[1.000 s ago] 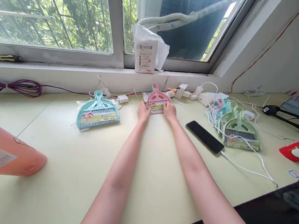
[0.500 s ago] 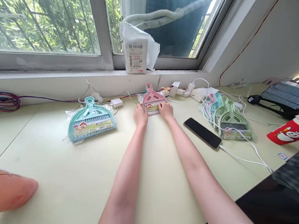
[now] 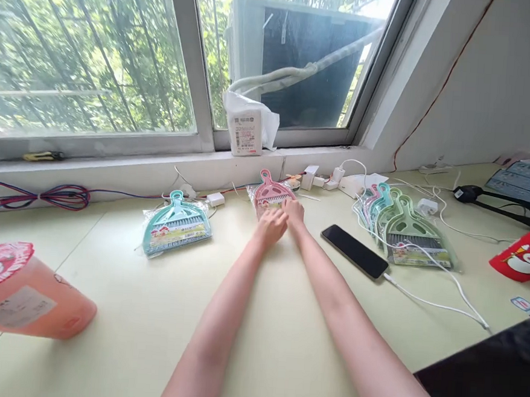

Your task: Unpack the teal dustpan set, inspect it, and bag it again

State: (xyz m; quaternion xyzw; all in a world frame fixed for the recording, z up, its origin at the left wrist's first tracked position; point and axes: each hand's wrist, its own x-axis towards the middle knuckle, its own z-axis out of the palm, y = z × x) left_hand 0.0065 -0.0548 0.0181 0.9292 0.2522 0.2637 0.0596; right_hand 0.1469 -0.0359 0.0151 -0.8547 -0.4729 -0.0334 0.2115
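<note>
- You are indoors at what looks like a plain office or small workroom; you cannot tell which from this view.
- Your long, pale bench (image 3: pixel 125 310) runs along the wall under a metal-framed sliding window (image 3: pixel 97 60), with foliage and bars outside the glass.
- Behind the right pane you see a large boxy unit (image 3: pixel 301 74) with a wrapped pipe (image 3: pixel 310 70).
- Chargers and plugs (image 3: pixel 309 178), loose white leads and a coiled bundle of red and blue cable (image 3: pixel 68 197) line the back edge, giving you the workroom look.
- A phone (image 3: pixel 354 251) on its lead and two drink cups, one peach (image 3: pixel 69 309), one red (image 3: pixel 522 256), suggest everyday desk use.
</note>
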